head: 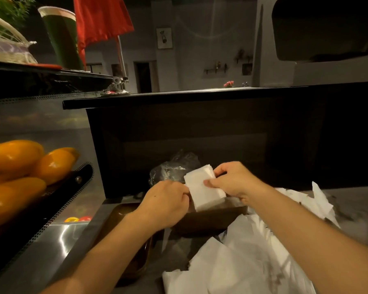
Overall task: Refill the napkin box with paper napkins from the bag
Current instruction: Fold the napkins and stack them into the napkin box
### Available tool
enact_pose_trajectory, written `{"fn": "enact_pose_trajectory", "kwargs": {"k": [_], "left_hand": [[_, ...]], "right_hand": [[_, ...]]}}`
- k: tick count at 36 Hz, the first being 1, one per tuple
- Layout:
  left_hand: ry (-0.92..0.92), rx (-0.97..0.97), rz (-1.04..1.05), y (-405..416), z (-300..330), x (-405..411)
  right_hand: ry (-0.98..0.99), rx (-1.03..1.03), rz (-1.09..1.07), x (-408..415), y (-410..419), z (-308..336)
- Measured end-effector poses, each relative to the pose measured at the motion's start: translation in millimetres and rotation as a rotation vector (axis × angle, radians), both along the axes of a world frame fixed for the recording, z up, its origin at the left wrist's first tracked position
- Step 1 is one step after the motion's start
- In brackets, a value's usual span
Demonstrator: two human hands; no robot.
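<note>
Two bare forearms reach in from 6 o'clock toward the middle of the frame, where both hands meet on a stack of white paper napkins (pixel 204 190); at 9 o'clock, orange-yellow fruit (pixel 19 164) is heaped in a dark perforated tray (pixel 57 200), and above it, at 11 o'clock, a woven basket (pixel 6 41) and a tall green cup (pixel 61 37) stand on a dark shelf beside a red flag (pixel 101 20) on a metal pole; a steel counter (pixel 57 238) gleams at 7 o'clock; the left hand (pixel 166 200) pinches the stack's left edge, fingers curled onto it; the right hand (pixel 235 180) clamps the stack's right side, thumb on the upper face and fingers wrapped behind; the hands sit close together, parted only by the napkins between them; the stack is tilted, its lower corner just above the opening of a dark brown napkin box (pixel 210 219) directly beneath, though whether it touches the box cannot be told; a crumpled clear plastic bag (pixel 172 168) lies behind the stack at 12 o'clock of the hands, against a black counter front (pixel 200 132); loose white paper wrapping (pixel 249 257) is spread across the worktop from 5 o'clock up to 3 o'clock, partly under the right forearm; far behind, at 1 o'clock, pink flowers (pixel 228 83) sit on the counter top.
</note>
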State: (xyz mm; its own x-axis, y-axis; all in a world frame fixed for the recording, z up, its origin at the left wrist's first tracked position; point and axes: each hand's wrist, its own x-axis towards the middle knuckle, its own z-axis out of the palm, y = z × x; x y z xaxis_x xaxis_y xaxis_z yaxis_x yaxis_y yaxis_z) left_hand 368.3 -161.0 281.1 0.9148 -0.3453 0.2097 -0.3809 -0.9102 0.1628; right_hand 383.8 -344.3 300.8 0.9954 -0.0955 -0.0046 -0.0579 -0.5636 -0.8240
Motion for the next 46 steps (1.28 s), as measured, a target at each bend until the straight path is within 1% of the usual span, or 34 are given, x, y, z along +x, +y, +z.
{"fn": "enact_pose_trajectory", "kwargs": {"k": [4, 7, 12, 14, 16, 17, 19, 20, 21, 23, 25, 27, 31, 33, 34, 36, 38, 39, 42, 44, 46], "left_hand": [[0.002, -0.008, 0.015, 3.0, -4.8, 1.1], [0.026, -0.019, 0.027, 2.8, -5.6, -0.5], [-0.106, -0.111, 0.022, -3.1, -3.1, -0.2], [-0.060, -0.113, -0.034, -8.2, -1.4, 2.9], [0.013, -0.039, -0.086, -11.8, 0.5, 8.2], [0.058, 0.002, -0.097, -12.1, 1.6, 11.3], [0.164, 0.041, -0.082, -11.7, 6.8, 15.8], [0.192, 0.062, -0.073, -11.1, 9.8, 17.5], [0.198, 0.092, -0.072, -10.8, 12.9, 18.6], [0.210, 0.152, -0.076, -10.2, 18.6, 19.7], [0.254, 0.188, -0.068, -10.3, 22.6, 19.4], [0.275, 0.221, -0.056, -11.5, 23.7, 21.6], [0.276, 0.286, -0.031, -12.6, 27.4, 20.9], [0.234, 0.249, -0.022, -11.4, 29.7, 15.6], [0.165, 0.211, -0.007, -10.0, 30.9, 11.8], [-0.013, 0.090, 0.047, -5.3, 31.6, 3.9], [-0.130, -0.112, 0.085, -1.5, 29.6, -3.3], [-0.147, -0.212, 0.087, -0.6, 29.2, -7.7], [-0.117, -0.401, 0.040, -2.7, 31.4, -21.4], [-0.057, -0.464, 0.012, -8.6, 34.7, -33.7], [-0.017, -0.482, -0.045, -15.9, 34.4, -49.8]], "right_hand": [[-0.030, -0.230, -0.047, -1.2, 5.4, -8.7], [-0.031, -0.344, -0.057, -2.4, 7.3, -8.1], [-0.023, -0.491, -0.049, -2.9, 16.6, -6.6], [-0.031, -0.541, -0.051, -5.4, 16.8, -4.8], [-0.086, -0.664, -0.044, -10.1, 12.5, -1.6], [-0.145, -0.727, -0.042, -12.3, 9.1, -0.1], [-0.273, -0.727, 0.004, -14.9, 0.9, 3.8], [-0.287, -0.692, 0.071, -14.8, -3.3, 5.0], [-0.250, -0.662, 0.163, -14.3, -7.2, 5.5], [-0.066, -0.629, 0.345, -13.7, -12.2, 5.8], [0.081, -0.619, 0.434, -13.7, -13.6, 5.6], [0.113, -0.641, 0.454, -12.3, -12.4, 6.4], [0.096, -0.704, 0.449, -8.3, -8.0, 9.4], [0.069, -0.703, 0.430, -8.5, -11.3, 8.7], [0.019, -0.687, 0.402, -10.0, -14.8, 8.7], [-0.163, -0.621, 0.284, -15.3, -23.8, 9.5], [-0.344, -0.518, 0.162, -22.0, -34.9, 9.8], [-0.390, -0.462, 0.130, -26.0, -40.0, 10.4], [-0.385, -0.355, 0.149, -39.6, -51.2, 11.2], [-0.358, -0.309, 0.210, -51.0, -54.0, 11.9], [-0.309, -0.269, 0.305, -66.0, -53.7, 14.2]]}}
